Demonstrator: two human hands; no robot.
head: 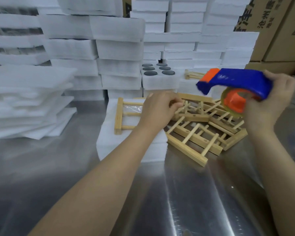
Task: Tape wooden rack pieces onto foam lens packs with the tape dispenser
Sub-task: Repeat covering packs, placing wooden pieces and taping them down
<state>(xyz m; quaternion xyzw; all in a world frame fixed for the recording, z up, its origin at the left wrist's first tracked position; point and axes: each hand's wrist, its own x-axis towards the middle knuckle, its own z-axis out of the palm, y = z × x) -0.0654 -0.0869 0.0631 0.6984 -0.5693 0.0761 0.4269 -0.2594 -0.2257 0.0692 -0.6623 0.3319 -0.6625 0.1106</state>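
Packing workshop: stacked white foam packs [117, 28], printed cardboard cartons [279, 28] and a stainless-steel worktable [194, 201] mark a factory packaging station.

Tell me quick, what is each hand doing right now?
Left hand: fingers curled on a wooden rack piece.
Right hand: holding the tape dispenser.

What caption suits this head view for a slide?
Right hand holds tape dispenser; left hand grips a wooden rack piece beside foam pack.

Bare left grip [157, 109] on a bare forearm [109, 176]; right grip [271, 101] likewise bare.
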